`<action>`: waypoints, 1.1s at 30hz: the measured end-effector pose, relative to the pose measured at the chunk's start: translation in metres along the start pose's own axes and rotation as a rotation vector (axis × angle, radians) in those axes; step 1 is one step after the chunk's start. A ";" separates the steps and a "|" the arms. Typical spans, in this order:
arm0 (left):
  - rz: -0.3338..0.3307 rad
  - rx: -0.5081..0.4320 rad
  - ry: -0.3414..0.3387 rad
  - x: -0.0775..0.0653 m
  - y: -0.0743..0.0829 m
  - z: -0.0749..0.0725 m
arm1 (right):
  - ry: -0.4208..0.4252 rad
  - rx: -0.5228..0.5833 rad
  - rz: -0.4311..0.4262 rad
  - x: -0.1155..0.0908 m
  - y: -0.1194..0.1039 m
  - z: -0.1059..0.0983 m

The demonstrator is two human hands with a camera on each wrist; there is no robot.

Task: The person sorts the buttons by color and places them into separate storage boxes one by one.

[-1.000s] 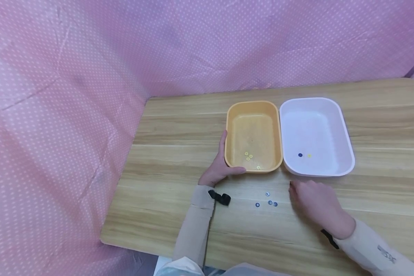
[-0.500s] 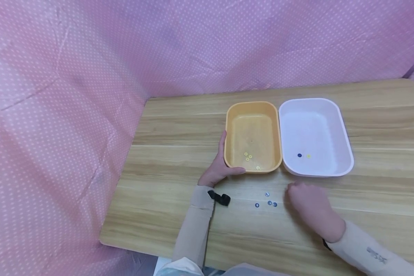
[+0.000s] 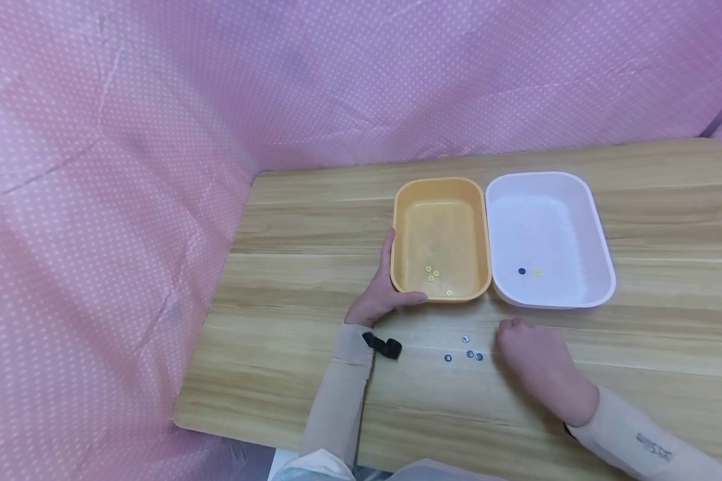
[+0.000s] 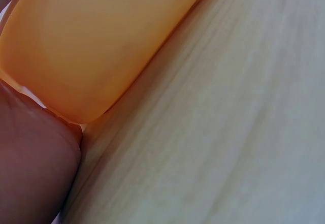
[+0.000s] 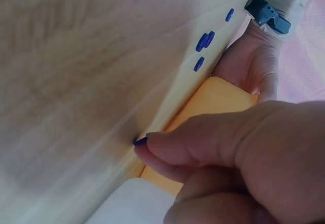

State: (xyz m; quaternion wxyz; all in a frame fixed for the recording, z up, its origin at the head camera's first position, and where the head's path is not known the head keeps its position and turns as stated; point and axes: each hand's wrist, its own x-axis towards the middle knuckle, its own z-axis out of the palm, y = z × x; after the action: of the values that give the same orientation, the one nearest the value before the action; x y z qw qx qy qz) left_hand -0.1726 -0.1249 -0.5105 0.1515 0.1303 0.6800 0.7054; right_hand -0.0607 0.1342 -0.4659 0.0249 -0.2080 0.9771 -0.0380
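Observation:
My left hand (image 3: 378,295) grips the near left corner of an orange plastic tub (image 3: 395,220), fingers along its left side and thumb across its near side. Several yellow buttons (image 3: 431,278) lie inside the tub. My right hand (image 3: 541,364) is low over the table, just in front of the white tub (image 3: 602,244). In the right wrist view its thumb and forefinger pinch a blue button (image 5: 140,141); the head view hides that button. Several loose blue buttons (image 3: 470,354) lie on the table between my hands, left of the right hand.
The white tub stands against the orange one's right side, with a dark blue button (image 3: 521,271) and a yellow button (image 3: 537,272) in it. Beneath everything is a wooden table (image 3: 289,287). A pink dotted cloth (image 3: 349,73) hangs behind and to the left.
My right hand has shifted slightly left, towards the loose blue buttons, and the button in its fingers has gone out of sight in the head view. My left hand stays on the orange tub.

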 end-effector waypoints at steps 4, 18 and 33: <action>0.009 -0.009 -0.001 0.000 -0.001 0.000 | -0.004 0.010 0.000 0.000 0.002 -0.001; -0.005 -0.016 0.001 0.000 0.000 0.000 | -0.013 0.213 0.038 -0.002 0.009 -0.014; -0.006 -0.021 -0.006 0.000 0.001 0.000 | -0.034 0.481 0.107 -0.001 0.023 -0.038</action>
State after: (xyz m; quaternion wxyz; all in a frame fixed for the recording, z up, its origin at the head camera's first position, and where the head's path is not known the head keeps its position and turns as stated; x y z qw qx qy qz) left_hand -0.1727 -0.1247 -0.5094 0.1571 0.1289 0.6725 0.7117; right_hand -0.0720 0.1580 -0.4301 0.0921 -0.1446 0.9490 -0.2645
